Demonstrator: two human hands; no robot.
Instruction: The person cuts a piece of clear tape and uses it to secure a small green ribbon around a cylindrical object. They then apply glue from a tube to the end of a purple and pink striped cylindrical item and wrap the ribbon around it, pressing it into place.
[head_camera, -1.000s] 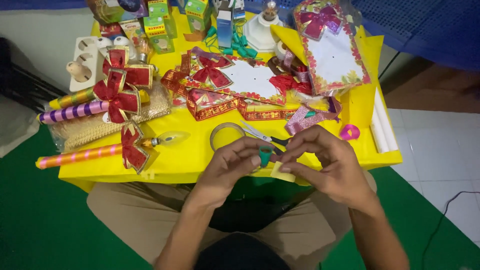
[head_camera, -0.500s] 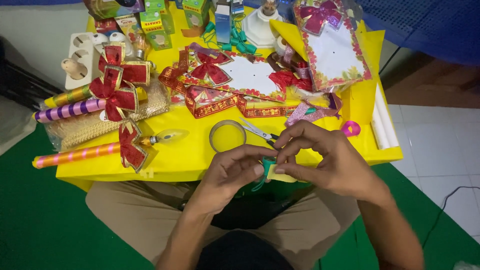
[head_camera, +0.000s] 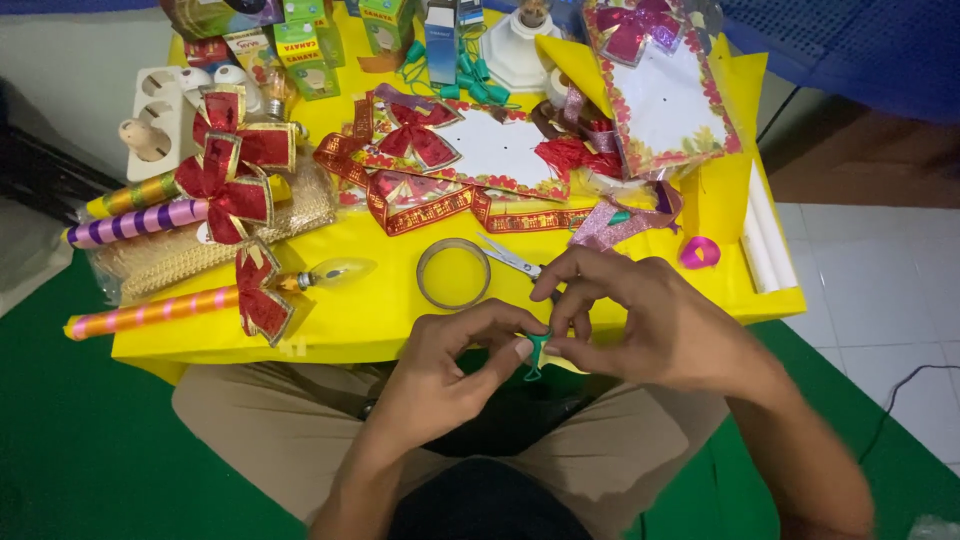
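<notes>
Pinching a small green piece (head_camera: 537, 348) between them, the left hand (head_camera: 455, 375) and the right hand (head_camera: 650, 325) are meeting at lower centre of the frame, just below the near edge of the yellow desk (head_camera: 380, 320). The left hand's thumb and forefinger are closing on the piece from the left, while the right hand's fingertips are clamping it from the right, so both hands are gripping the one thing, seemingly to keep so small an item steady over the lap; what exactly it is cannot be told. Just above the hands, a ring of clear tape (head_camera: 453, 272) is lying flat on the desk, with scissors (head_camera: 510, 258) beside it, both within easy reach. Further out, at left of the frame, striped tubes with red bows (head_camera: 215, 195) are lying side by side, one tipped with a clear bulb (head_camera: 340, 271). Decorated cards with floral borders (head_camera: 665, 95) are spreading across the upper centre and upper right, a white socket strip (head_camera: 165, 110) is sitting at upper left, and a pink ribbon curl (head_camera: 699, 252) is resting at right near white rolled sheets (head_camera: 765, 235).
</notes>
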